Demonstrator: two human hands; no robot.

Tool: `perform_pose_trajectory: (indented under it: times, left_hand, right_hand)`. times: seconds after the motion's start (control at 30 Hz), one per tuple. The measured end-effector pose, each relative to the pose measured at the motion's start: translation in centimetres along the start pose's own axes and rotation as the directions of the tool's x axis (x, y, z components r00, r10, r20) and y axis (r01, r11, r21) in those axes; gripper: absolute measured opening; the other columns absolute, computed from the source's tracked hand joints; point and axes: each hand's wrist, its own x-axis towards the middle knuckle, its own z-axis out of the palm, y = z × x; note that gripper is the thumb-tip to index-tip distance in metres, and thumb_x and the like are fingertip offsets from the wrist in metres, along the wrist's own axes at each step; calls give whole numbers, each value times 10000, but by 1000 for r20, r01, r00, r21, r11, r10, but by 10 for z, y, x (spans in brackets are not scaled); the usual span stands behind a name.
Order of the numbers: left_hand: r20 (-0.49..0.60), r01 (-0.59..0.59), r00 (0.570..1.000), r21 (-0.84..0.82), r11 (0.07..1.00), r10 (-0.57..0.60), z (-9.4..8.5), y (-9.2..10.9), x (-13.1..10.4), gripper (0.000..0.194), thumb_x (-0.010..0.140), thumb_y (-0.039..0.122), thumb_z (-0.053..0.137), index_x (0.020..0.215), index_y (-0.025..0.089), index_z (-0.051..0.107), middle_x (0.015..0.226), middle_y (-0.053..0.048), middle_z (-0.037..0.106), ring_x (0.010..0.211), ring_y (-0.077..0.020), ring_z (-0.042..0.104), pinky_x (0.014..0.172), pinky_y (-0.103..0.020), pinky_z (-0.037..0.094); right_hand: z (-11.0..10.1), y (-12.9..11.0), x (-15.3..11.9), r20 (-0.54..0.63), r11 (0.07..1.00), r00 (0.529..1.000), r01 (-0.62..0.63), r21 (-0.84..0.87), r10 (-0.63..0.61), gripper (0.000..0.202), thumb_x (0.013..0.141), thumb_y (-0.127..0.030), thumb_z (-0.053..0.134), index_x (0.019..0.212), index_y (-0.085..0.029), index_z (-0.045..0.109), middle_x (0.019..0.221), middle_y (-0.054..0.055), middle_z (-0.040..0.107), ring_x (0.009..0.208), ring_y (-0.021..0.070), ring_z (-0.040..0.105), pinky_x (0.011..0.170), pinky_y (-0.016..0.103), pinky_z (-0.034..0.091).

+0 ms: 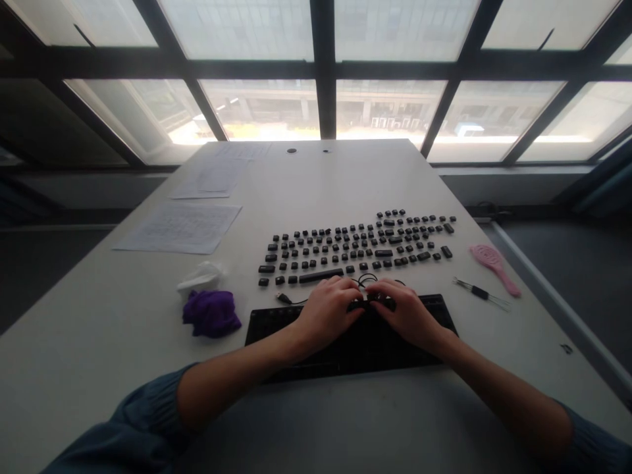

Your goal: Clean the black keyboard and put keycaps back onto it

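- Here are both hands at the far edge of the black keyboard (355, 349), which lies flat across the near part of the tabletop (123, 368).
- The left hand (330, 309) comes in with curled fingers, thumb and fingertips drawn narrow near the keyboard's far middle.
- The right hand (403, 311) meets it from the other side, fingers bent just as close, the two sets of fingertips almost together.
- What sits between those fingertips? Too dark and too small; I cannot tell whether either hand grips anything.
- Just beyond the hands, a black cable (299, 302) loops about, its plug (283, 298) lying out to the left.
- And look past that: loose black keycaps (384, 253) spread in slanting rows, the long bar (320, 275) in the nearest row.
- Over on the left, a purple cloth (211, 314) sits bunched against something crumpled and white (200, 276), with printed papers (180, 227) farther back.
- On the right, a pink brush (488, 259) lies beside a dark-handled wire tool (480, 292).
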Motion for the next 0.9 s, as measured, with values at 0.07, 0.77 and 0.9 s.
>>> perform_pose_trajectory:
  times: [0.07,0.77,0.9]
  left_hand:
    - [-1,18,1000,6,1000,-18,5,0,0,156,868,275,765,1019,240,751,1131,-13,736,1053,-247,628,919,-407,479]
    - [0,43,999,-49,998,-43,13,-7,0,139,879,293,754,1012,255,763,1095,-25,740,1026,-240,640,905,-375,481]
    - [6,37,999,-50,998,-37,15,-7,0,138,881,293,751,1013,256,768,1075,-26,742,1010,-235,638,895,-370,480]
  right_hand:
    - [1,2,-1,14,1000,1000,11,-26,-11,310,883,-75,631,1136,-250,672,1112,56,706,1031,225,671,930,385,541]
    - [7,4,-4,103,997,994,28,-76,-20,320,910,-73,617,1173,-252,655,1088,66,699,1018,243,657,918,407,537]
    - [8,6,-5,99,995,995,32,-94,-22,326,904,-69,629,1172,-253,653,1088,64,701,1017,246,656,921,405,529]
